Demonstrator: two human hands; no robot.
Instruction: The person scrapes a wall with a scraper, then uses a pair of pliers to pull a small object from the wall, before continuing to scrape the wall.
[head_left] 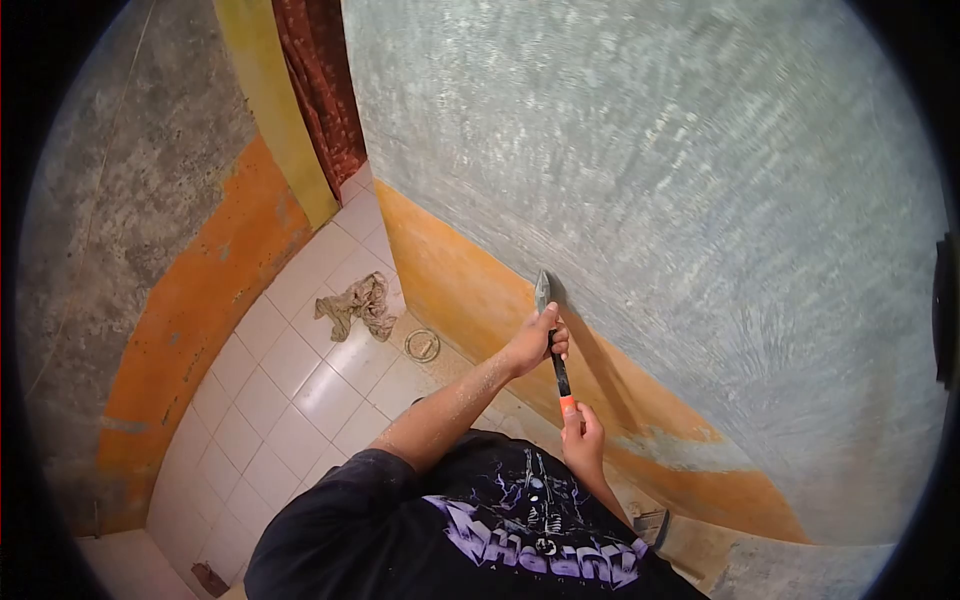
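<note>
A long-handled tool (561,378) with a black shaft, an orange lower end and a grey wedge-shaped metal head (543,288) stands close against the wall. My left hand (535,342) is wrapped round its upper shaft, just under the head. Lower down, my right hand (583,432) is closed on the handle by the orange part. The head overlaps the line where the streaky grey-green wall (640,150) meets the orange band (455,265). Pale dust speckles my left forearm. The tool casts a long shadow on the band.
On the tiled floor (315,400) lie a crumpled brown cloth (360,308) and a round ring-like object (422,346). A dark red curtain (315,90) hangs by a yellow post (270,100). Left of it stands a rough grey wall (160,170) with an orange lower part.
</note>
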